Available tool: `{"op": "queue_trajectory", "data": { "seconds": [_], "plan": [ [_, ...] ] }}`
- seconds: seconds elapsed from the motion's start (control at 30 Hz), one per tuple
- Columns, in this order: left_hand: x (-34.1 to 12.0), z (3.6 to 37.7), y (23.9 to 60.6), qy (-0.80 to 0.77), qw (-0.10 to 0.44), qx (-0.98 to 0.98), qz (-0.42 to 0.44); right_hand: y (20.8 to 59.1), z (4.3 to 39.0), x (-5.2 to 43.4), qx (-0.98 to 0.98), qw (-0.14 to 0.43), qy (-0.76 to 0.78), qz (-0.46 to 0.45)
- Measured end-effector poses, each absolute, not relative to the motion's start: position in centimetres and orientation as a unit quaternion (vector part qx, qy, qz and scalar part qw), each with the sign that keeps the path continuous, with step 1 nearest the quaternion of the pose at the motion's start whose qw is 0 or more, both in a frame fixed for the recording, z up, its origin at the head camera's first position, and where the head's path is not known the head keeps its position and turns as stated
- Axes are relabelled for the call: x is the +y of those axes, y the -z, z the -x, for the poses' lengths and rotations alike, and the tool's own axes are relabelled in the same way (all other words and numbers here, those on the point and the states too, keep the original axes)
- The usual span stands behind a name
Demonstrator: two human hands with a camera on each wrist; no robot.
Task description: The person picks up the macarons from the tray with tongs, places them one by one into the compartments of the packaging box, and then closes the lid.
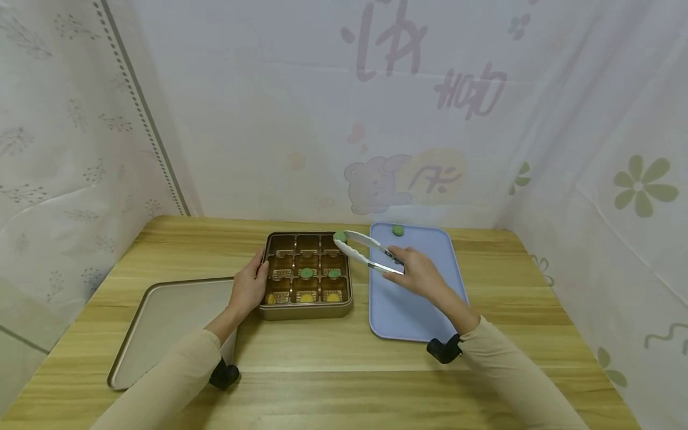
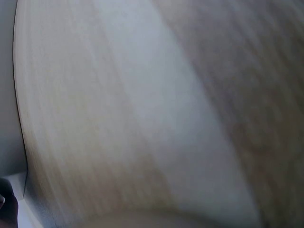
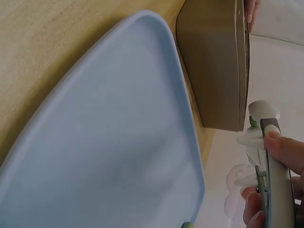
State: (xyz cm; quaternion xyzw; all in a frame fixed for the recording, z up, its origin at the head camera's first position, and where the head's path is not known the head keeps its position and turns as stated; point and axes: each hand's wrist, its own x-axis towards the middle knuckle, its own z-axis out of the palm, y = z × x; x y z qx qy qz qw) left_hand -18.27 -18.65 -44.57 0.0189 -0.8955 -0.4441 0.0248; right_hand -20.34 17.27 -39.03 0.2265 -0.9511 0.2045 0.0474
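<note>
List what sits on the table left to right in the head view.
Beige tray → left hand → gold compartment mold → tongs gripping a green ball → right hand → blue tray.

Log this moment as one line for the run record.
left hand: rests on gold tray's left edge | right hand: grips tongs | tongs: pinch green ball over back-right compartment | blue board: one green ball left
</note>
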Motion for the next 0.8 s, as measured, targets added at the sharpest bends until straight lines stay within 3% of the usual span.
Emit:
{"op": "queue_trajectory", "data": {
  "seconds": [0.8],
  "plan": [
    [-18.6, 18.3, 44.5, 0.448, 0.021, -0.894, -0.022, 37.7, 20.0, 15.5, -0.962, 0.025, -0.154, -0.224]
  ]
}}
